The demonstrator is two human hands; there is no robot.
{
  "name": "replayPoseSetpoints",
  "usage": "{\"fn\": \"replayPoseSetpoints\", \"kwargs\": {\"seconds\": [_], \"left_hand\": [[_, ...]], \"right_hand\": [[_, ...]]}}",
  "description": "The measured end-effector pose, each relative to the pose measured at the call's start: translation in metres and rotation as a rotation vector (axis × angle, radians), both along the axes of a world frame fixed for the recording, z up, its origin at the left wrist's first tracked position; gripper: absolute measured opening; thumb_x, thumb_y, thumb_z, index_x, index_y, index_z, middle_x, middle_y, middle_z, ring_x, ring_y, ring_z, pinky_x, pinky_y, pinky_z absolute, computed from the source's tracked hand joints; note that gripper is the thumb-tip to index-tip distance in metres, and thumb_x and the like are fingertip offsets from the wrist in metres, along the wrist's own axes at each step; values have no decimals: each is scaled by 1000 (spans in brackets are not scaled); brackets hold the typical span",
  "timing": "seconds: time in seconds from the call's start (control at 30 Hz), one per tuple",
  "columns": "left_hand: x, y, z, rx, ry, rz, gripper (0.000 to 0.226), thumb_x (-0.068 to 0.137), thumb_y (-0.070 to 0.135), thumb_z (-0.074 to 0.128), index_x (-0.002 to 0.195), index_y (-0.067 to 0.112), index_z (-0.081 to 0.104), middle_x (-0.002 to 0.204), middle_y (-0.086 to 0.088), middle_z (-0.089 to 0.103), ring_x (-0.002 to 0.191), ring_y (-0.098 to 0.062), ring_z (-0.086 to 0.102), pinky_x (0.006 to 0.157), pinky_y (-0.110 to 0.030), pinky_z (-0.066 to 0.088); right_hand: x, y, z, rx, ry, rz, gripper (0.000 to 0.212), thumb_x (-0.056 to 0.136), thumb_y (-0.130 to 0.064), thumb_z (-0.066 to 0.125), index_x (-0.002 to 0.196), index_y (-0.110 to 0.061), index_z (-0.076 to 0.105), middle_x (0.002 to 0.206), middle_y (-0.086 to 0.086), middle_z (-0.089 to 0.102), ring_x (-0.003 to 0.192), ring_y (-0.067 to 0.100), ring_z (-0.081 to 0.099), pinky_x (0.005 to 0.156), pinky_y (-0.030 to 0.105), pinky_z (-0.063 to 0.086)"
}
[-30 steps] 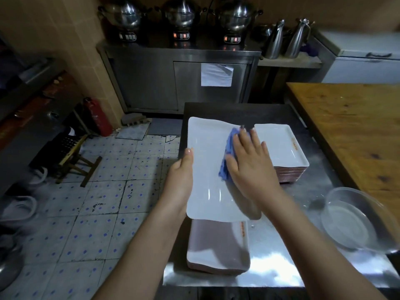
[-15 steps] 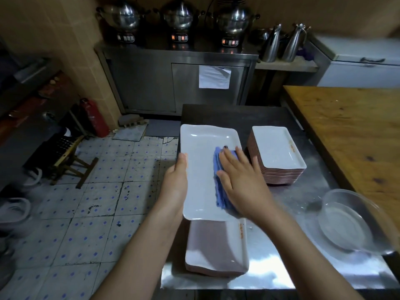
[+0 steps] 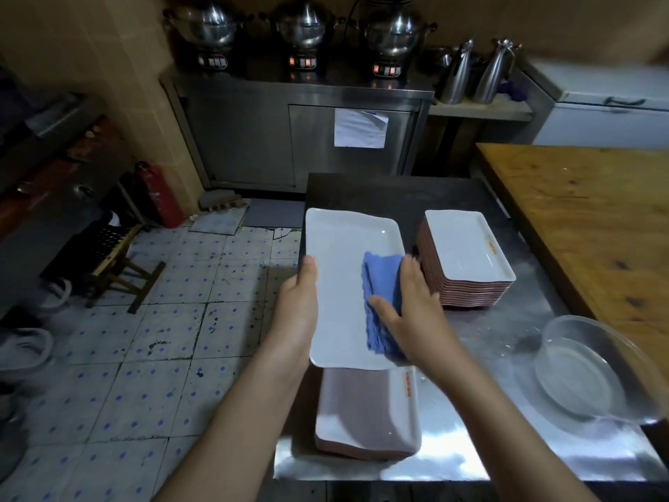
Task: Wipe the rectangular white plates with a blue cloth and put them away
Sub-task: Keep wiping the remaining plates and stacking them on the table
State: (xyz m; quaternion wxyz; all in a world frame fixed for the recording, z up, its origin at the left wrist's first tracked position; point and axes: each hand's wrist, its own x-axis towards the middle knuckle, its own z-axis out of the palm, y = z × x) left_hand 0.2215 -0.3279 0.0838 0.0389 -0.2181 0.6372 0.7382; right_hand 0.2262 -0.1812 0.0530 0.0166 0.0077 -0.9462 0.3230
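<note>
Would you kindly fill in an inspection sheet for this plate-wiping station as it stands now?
Surface: steel table, shiny, some droplets.
Job's things: held plate above near stack; blue cloth on it; far stack behind.
Clutter: clear bowl at right.
Grippers: left hand grips the plate's left edge; right hand holds the cloth at its right edge.
Cables: nothing seen on the table.
Surroundings: wooden table, steel pots, fire extinguisher, tiled floor.

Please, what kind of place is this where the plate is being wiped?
Probably a restaurant kitchen: three steel pots stand on a stainless cabinet, and a tall stack of identical white plates sits on a steel worktable.
</note>
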Motion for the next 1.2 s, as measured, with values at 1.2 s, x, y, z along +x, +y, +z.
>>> {"fn": "replayPoseSetpoints", "kwargs": {"seconds": [1.2], "left_hand": [[46, 5, -90, -148, -188, -151, 29, 92, 42, 52, 77, 22, 67, 65, 11, 71, 62, -7, 69, 48, -18, 49]], "right_hand": [[17, 70, -51, -900, -218, -514, 12, 89, -18, 60, 78, -15, 61, 83, 7, 65, 77, 24, 60, 71, 34, 48]]}}
